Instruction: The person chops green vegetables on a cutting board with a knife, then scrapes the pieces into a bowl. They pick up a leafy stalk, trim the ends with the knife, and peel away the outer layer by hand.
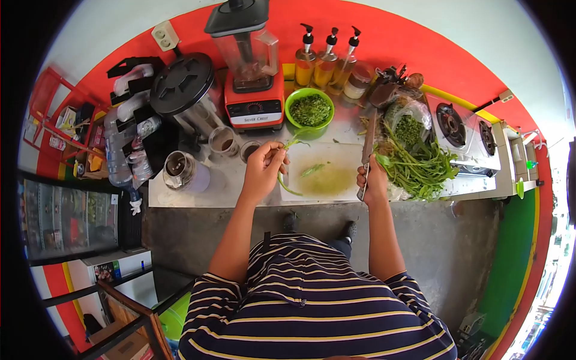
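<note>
Pinched in my left hand [265, 170] is a thin green stalk [289, 185], whose lower end hangs over the left edge of the white cutting board [348, 169]. My right hand [373, 180] is closed around the handle of a knife [369, 141], its blade pointing away from me at the board's right side. A few green pieces [312, 170] lie on the board, which is stained yellow-green. Behind the board stands a green bowl [309, 111] of chopped greens. A heap of leafy green stems [420, 168] lies just right of my right hand.
A red blender [254, 102] and a large black-lidded container [183, 84] stand at the back left, with a metal-topped jar [186, 171] nearer the front. Pump bottles [324, 65] line the red wall. To the right is a gas stove [465, 135].
</note>
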Motion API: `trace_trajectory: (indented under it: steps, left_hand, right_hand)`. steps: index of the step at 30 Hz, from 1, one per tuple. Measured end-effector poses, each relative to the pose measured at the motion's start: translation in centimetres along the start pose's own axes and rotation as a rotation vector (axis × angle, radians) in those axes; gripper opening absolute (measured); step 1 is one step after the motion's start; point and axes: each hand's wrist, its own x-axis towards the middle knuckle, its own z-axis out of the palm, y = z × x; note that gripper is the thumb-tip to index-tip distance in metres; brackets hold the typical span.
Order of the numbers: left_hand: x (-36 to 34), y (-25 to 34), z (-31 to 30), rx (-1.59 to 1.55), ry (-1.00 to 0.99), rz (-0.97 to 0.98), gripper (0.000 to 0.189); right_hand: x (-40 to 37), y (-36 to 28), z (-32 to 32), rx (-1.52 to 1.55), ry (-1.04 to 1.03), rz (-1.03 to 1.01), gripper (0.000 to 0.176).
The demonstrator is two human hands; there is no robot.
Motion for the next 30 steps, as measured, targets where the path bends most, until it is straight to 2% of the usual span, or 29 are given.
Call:
trace_trajectory:
  steps: [2, 4, 6, 10, 12, 14, 15, 17, 18, 21, 22, 24, 25, 27, 28, 30]
  left_hand:
    - [-0.4, 0.0, -1.4, 0.002, 0.017, -0.006, 0.02]
    - [-1.2, -0.2, -2.6, 0.011, 0.005, -0.051, 0.021]
    - [-2.0, -0.2, -3.4, 0.032, 0.039, -0.03, 0.021]
    - [-3.6, -0.3, -4.4, 0.026, 0.067, 0.001, 0.021]
    - [-3.9, -0.5, -4.8, 0.04, 0.056, -0.011, 0.021]
    - [-4.2, -0.7, -5.1, 0.052, 0.06, -0.017, 0.02]
    - [-4.4, -1.0, -5.1, 0.02, 0.056, -0.013, 0.02]
    - [-4.8, -1.5, -5.1, -0.021, 0.06, -0.017, 0.02]
    - [-5.0, -1.7, -5.2, -0.022, 0.06, -0.031, 0.021]
    - [-5.4, -2.2, -5.4, -0.025, 0.068, -0.054, 0.021]
    - [-5.2, -2.4, -5.3, -0.034, 0.076, -0.056, 0.021]
    - [-4.8, -2.6, -5.3, -0.035, 0.047, -0.045, 0.022]
    - [-4.6, -2.7, -5.2, -0.035, 0.025, -0.034, 0.022]
    - [-4.3, -2.7, -4.8, -0.035, 0.025, -0.02, 0.023]
    - [-4.2, -2.6, -4.6, -0.033, 0.028, -0.003, 0.023]
    - [-4.2, -2.7, -4.4, -0.048, 0.034, -0.016, 0.023]
  right_hand:
    - [0.5, 3.0, -0.5, -0.167, -0.121, 0.118, 0.029]
    - [-0.7, 5.1, 1.0, -0.191, -0.142, 0.169, 0.029]
    - [-1.4, 6.9, 2.4, -0.484, -0.284, 0.268, 0.03]
    - [-1.0, 9.0, 4.2, -0.564, -0.412, 0.292, 0.032]
    - [-1.2, 8.7, 4.3, -0.607, -0.395, 0.29, 0.034]
    - [-1.2, 8.1, 4.2, -0.855, -0.468, 0.307, 0.038]
    - [-1.3, 7.8, 4.0, -0.867, -0.466, 0.307, 0.038]
    - [-2.0, 7.3, 2.5, -0.924, -0.494, 0.198, 0.043]
    - [-1.7, 7.5, 1.5, -0.932, -0.496, 0.205, 0.043]
    - [-0.9, 8.3, -0.8, -0.692, -0.285, 0.084, 0.048]
    - [-0.3, 9.3, -1.4, -0.689, -0.281, 0.085, 0.048]
    - [0.6, 11.1, -1.9, -0.638, -0.055, -0.115, 0.04]
    - [0.5, 11.8, -2.0, -0.64, -0.05, -0.115, 0.04]
    - [0.1, 13.3, -1.4, -0.911, 0.088, -0.352, 0.039]
    - [0.2, 14.1, -1.2, -0.912, 0.09, -0.351, 0.039]
    - [0.3, 15.4, -0.5, -1.108, 0.063, -0.406, 0.037]
